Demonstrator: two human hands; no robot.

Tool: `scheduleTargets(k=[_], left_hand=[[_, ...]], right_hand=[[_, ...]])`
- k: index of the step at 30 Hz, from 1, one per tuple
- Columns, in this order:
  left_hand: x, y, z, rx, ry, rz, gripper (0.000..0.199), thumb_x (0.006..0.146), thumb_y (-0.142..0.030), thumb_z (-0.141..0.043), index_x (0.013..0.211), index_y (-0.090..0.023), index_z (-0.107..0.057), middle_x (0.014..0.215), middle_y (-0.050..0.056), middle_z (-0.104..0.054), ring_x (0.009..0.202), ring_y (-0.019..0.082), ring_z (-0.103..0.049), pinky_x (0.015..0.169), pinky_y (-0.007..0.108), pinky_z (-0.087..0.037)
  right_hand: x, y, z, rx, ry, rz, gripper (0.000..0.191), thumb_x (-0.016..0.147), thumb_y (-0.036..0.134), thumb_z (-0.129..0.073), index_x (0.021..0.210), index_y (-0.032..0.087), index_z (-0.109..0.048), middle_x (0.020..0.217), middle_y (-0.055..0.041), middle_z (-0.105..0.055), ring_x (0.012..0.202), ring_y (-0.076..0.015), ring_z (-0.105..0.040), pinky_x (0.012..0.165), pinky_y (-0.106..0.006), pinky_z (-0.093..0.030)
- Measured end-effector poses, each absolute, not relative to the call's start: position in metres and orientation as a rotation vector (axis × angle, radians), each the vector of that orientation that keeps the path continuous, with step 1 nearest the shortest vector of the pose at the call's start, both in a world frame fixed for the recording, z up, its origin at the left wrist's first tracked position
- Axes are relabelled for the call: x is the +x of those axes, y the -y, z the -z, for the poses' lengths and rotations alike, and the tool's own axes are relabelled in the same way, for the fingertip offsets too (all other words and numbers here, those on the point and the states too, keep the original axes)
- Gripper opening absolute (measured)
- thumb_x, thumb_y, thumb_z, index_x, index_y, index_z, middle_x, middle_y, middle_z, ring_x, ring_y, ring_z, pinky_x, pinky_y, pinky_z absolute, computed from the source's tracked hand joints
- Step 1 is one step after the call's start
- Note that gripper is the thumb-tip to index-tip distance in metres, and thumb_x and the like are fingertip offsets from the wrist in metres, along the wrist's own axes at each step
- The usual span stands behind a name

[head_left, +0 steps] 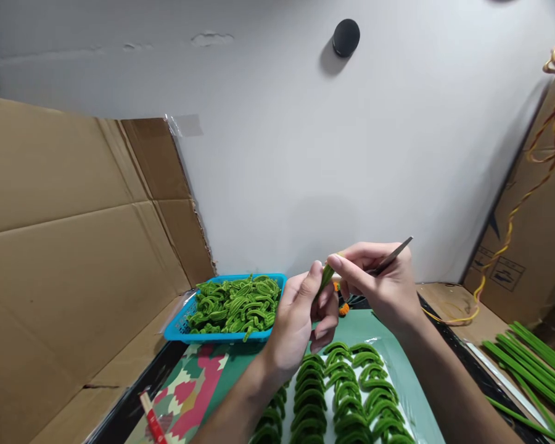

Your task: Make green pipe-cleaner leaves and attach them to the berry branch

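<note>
Near the middle, my left hand (300,314) pinches a green fuzzy piece (325,280) between thumb and fingers. My right hand (379,277) touches the upper end of that piece with its thumb and fingertips and also holds a dark metal tool (393,256), its tip pointing up and right. Under my hands, a white sheet (287,413) carries rows of curved green fuzzy pieces (309,394). A blue basket (203,337) full of green fuzzy pieces (240,305) stands left of my left hand.
Long green stems (531,364) lie at the right. Yellow-brown twisted wire (511,228) hangs at the right. Cardboard (65,259) walls the left side. A red-wrapped stick (152,419) lies at lower left. Small orange pieces (345,309) sit behind my hands.
</note>
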State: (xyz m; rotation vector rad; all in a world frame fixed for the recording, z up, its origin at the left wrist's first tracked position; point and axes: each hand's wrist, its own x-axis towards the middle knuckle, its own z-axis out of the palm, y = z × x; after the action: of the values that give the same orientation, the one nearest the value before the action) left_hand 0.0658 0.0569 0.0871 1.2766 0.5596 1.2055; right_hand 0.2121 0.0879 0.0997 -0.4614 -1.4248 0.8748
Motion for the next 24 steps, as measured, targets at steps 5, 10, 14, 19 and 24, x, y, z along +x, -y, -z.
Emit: scheduleTargets(k=[5,10,14,19,24], left_hand=[[0.0624,-0.0576,-0.0889,1.283,-0.523,-1.201,0.053,0.102,-0.065,-0.056,0.074,-0.023,-0.042,0.045,-0.011,-0.037,0.031,0.003,-0.016,0.029,0.013,-0.022],[0.059,-0.0562,-0.0901,1.361,-0.574,-1.221,0.053,0.102,-0.067,-0.054,0.076,-0.023,-0.043,0.046,-0.011,-0.037,0.032,0.004,-0.02,0.03,0.013,-0.023],[0.0576,-0.0548,-0.089,1.41,-0.596,-1.21,0.052,0.103,-0.067,-0.053,0.076,-0.023,-0.044,0.047,-0.01,-0.037,0.034,0.004,-0.022,0.031,0.014,-0.023],[0.0578,-0.0544,-0.0914,1.47,-0.606,-1.199,0.049,0.105,-0.062,-0.055,0.079,-0.021,-0.05,0.05,-0.01,-0.036,0.036,0.004,-0.026,0.033,0.015,-0.021],[0.0564,-0.0551,-0.095,1.579,-0.661,-1.203,0.045,0.108,-0.055,-0.054,0.08,-0.019,-0.053,0.05,-0.009,-0.042,0.038,0.004,-0.03,0.037,0.016,-0.022]], right_hand=[[0.212,-0.0902,-0.097,-0.403,1.402,-1.045,0.012,0.084,0.029,-0.089,0.083,0.019,-0.082,0.047,0.0054,-0.057,0.037,-0.0083,-0.046,0.04,-0.023,-0.042],[0.2115,-0.0891,-0.0961,-0.407,1.398,-1.056,0.017,0.083,0.034,-0.09,0.085,0.018,-0.083,0.046,0.0058,-0.055,0.037,-0.0083,-0.045,0.039,-0.024,-0.045],[0.2096,-0.0881,-0.0967,-0.4,1.368,-1.107,0.02,0.083,0.037,-0.09,0.086,0.018,-0.084,0.046,0.0056,-0.055,0.036,-0.0076,-0.043,0.039,-0.024,-0.044],[0.2084,-0.0881,-0.0958,-0.435,1.356,-0.979,0.018,0.079,0.034,-0.092,0.081,0.018,-0.083,0.046,0.0045,-0.056,0.037,-0.0095,-0.048,0.039,-0.024,-0.043],[0.2094,-0.0884,-0.0933,-0.561,1.404,-0.806,0.021,0.081,0.037,-0.09,0.085,0.017,-0.085,0.049,0.0009,-0.061,0.041,-0.0111,-0.05,0.039,-0.024,-0.04]])
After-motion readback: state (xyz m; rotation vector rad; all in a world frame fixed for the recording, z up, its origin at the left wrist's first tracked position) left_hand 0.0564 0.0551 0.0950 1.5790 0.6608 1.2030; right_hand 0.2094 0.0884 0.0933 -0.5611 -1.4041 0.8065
